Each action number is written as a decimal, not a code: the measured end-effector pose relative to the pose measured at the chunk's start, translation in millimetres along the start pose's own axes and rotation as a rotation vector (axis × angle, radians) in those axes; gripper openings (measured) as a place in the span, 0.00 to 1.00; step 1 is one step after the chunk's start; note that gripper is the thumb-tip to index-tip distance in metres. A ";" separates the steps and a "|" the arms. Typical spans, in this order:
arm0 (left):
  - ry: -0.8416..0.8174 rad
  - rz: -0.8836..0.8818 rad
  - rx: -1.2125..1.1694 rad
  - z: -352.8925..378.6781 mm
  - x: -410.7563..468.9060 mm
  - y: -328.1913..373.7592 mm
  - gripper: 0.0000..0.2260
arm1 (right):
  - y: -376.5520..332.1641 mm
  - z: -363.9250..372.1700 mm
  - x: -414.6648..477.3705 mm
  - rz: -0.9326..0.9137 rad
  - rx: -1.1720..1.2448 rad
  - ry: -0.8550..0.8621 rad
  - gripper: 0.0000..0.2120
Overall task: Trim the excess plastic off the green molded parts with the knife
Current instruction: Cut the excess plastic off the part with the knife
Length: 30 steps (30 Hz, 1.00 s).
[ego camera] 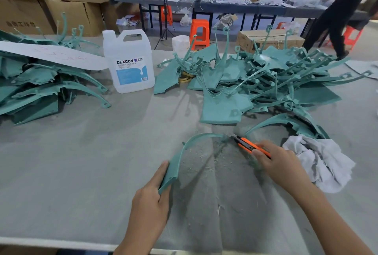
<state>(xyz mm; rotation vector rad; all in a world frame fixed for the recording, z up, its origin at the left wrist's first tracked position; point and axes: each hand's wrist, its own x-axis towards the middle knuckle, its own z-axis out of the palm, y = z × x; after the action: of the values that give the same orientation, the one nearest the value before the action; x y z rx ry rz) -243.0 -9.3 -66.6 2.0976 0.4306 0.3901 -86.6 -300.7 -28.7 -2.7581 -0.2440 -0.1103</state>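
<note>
Table (81, 173) carries heaps (255, 83) of green parts; one curved part (176, 164) stands on edge at centre, left hand (151, 199) gripping its wide end; right hand (276, 160) clasps the knife (248, 145), blade just beside the far tip; trimming looks underway; next calls for a controlled stroke along that edge.

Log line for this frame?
phase: trimming | left hand: holds curved green part | right hand: grips orange knife, blade near part's far end | table: shavings between hands

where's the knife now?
Head view, right of centre: the orange utility knife is gripped in the right hand, blade at the far end of the curved green part, left of the white rag.
</note>
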 end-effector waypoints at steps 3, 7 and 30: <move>-0.006 0.011 0.021 1.5 0.2 0.7 0.21 | -15.0 -0.1 -13.1 0.017 0.155 0.114 0.10; 0.008 -0.003 -0.070 -0.7 5.0 0.8 0.27 | -55.1 6.4 -54.0 -0.030 0.538 0.053 0.12; 0.021 -0.012 -0.141 -4.3 6.7 3.2 0.29 | -28.7 28.2 -8.5 0.166 0.056 0.064 0.19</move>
<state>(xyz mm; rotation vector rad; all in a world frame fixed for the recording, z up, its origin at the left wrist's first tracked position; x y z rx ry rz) -238.4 -4.7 -61.0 1.9547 0.4155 0.4235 -99.0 -265.4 -45.7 -2.7010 -0.0009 -0.1452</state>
